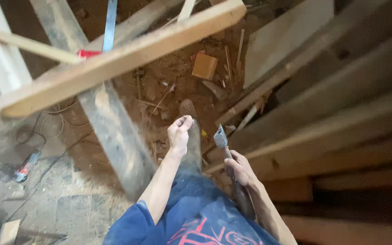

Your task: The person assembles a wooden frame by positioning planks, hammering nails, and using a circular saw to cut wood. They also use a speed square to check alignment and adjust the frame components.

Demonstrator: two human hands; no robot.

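My left hand (179,132) is raised in front of me with thumb and fingertips pinched together; something small may be between them, but I cannot make it out. My right hand (241,169) grips the wooden handle of a hammer (223,145), whose metal head points up and away at about the height of the left wrist. Both forearms come out of blue sleeves low in the view. Below the left hand, my grey trouser leg and shoe (188,109) stand on sawdust-covered ground.
A long timber beam (128,56) crosses the upper left, nailed to a thinner batten (32,46). Stacked boards (336,113) fill the right side. A small square wood block (204,66) and scraps lie in the sawdust. Cables and a power tool (23,171) lie at the left.
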